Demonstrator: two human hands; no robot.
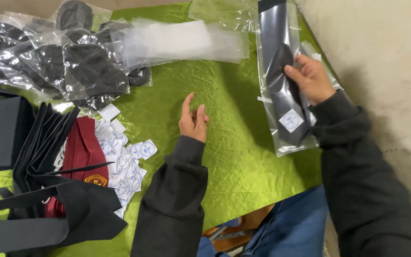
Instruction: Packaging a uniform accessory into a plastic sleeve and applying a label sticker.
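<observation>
Green satin covers the tabletop (pixel 234 157); the right hand (pixel 312 78) presses fingers onto a bagged dark necktie (pixel 281 85) at the right edge, pinning its slippery sleeve, while the left hand (pixel 193 120) hovers open, empty, beside loose round stickers (pixel 134 157).

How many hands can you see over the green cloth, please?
2: the left hand hovers open above the middle of the green cloth, holding nothing; the right hand grips a dark tie in a clear bag at the cloth's right edge.
</observation>
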